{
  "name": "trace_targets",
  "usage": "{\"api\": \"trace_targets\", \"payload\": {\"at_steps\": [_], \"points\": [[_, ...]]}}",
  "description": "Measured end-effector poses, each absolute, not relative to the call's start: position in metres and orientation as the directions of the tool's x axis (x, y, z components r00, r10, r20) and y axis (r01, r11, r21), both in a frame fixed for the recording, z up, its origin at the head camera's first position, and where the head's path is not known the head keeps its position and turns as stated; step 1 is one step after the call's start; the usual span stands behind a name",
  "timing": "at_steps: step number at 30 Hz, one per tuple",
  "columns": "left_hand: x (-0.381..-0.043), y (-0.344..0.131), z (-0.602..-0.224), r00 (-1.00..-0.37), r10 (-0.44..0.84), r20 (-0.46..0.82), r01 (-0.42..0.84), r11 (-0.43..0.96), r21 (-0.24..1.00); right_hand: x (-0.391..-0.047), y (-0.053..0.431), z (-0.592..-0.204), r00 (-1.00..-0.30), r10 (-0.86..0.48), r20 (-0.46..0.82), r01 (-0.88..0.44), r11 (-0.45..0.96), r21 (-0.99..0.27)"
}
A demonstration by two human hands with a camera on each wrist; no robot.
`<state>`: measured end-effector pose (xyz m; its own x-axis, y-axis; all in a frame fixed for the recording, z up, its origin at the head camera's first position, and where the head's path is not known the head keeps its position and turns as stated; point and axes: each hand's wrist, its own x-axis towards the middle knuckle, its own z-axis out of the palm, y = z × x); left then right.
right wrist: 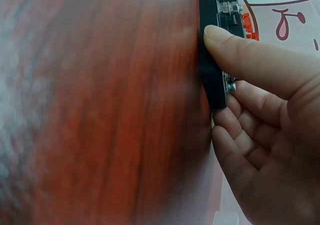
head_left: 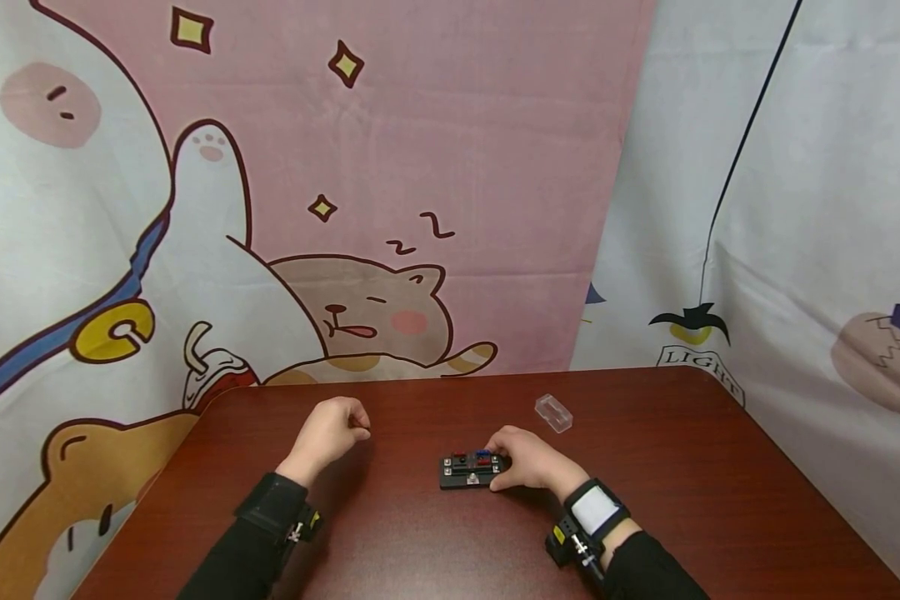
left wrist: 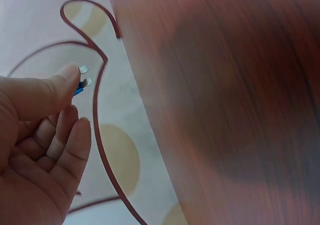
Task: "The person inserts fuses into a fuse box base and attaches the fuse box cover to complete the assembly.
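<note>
A black fuse block [head_left: 465, 481] with metal screw terminals and red and blue blade fuses lies on the table. My right hand [head_left: 531, 461] grips its right end, the thumb on the near side and the fingers at the back. In the right wrist view, the thumb presses the side of the black base [right wrist: 212, 80], close to bolts and red fuses. Left of the block, my left hand [head_left: 324, 437] is raised above the table. Between its thumb and index finger it pinches a small blue blade fuse [left wrist: 78, 90], both flat metal prongs sticking out; the rest is covered by the thumb.
A clear plastic cover [head_left: 553, 413] lies on the brown wooden table [head_left: 412, 550] behind my right hand. Cloth with cartoon animals [head_left: 457, 125] hangs behind the table's far edge. Both wrists carry strapped-on cameras.
</note>
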<state>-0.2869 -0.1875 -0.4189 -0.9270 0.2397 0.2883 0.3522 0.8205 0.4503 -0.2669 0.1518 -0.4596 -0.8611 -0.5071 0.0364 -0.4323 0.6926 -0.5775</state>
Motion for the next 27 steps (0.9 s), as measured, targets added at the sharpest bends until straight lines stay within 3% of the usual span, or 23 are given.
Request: {"api": "trace_targets", "payload": {"at_steps": [27], "points": [[-0.268,-0.110,-0.426,-0.848,0.375,0.374,0.524,0.695,0.492,-0.268,0.154,-0.464,-0.859,-0.509,0.054,-0.446,0.693,-0.566]]}}
